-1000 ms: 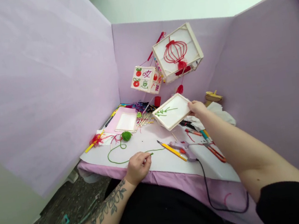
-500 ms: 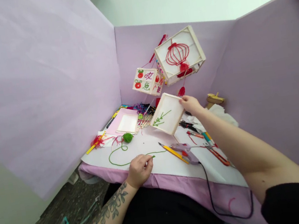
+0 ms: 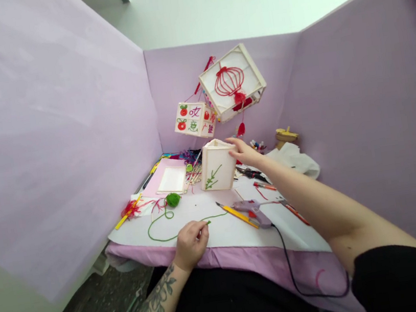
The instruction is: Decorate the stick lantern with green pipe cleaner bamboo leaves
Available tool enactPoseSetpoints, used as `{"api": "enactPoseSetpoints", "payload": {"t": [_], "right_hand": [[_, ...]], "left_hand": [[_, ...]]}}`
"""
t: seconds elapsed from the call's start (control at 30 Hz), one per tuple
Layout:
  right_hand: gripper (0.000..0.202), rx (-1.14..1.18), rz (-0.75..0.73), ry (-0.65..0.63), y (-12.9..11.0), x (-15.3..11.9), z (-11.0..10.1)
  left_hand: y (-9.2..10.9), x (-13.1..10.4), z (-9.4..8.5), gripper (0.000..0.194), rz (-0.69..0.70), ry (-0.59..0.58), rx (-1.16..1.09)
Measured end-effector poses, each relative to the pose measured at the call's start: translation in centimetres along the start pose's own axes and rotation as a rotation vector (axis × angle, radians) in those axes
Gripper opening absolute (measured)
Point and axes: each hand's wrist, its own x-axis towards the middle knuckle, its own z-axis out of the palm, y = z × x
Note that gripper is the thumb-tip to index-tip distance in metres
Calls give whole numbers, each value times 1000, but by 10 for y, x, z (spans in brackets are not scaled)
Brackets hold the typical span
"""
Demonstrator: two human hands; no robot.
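1. While the left hand (image 3: 191, 241) lies near the counter's (image 3: 133, 232) front edge, its fingers are pinched together on green yarn (image 3: 159, 240).
2. Right hand (image 3: 245, 152): fingers clamped on the upper right corner of the white frame (image 3: 225, 166).
3. White frame: upright, at mid-counter, a green sprig (image 3: 212, 178) on its front panel; base contact unclear.
4. Green yarn ball (image 3: 173, 199): left of the frame.
5. Yellow cutter (image 3: 239, 216): beside the glue gun (image 3: 258, 214), right of the left hand.

White panel (image 3: 224, 163) with green, perhaps leafy sprig pattern (image 3: 211, 178)
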Motion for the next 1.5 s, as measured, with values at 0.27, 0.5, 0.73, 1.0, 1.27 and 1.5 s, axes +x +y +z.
{"api": "enactPoseSetpoints", "payload": {"t": [0.27, 0.5, 0.73, 1.0, 1.27, 1.5], "right_hand": [[23, -58, 133, 22, -1, -101, -34], [25, -90, 160, -49, -28, -236, -20], [20, -521, 116, -271, -67, -224, 29], [15, -536, 133, -258, -82, -209, 23], [29, -706, 447, -142, -20, -227, -45], [22, -813, 489, -234, 8, -213, -26]], "left_hand": [[-1, 5, -2, 11, -115, -59, -33], [-7, 5, 0, 13, -196, -74, -36], [-8, 7, 1, 12, -222, -163, -42], [-9, 7, -1, 14, -233, -179, -38], [-6, 9, -1, 13, -231, -166, -86], [-6, 8, 0, 14, -293, -156, -94]]}}
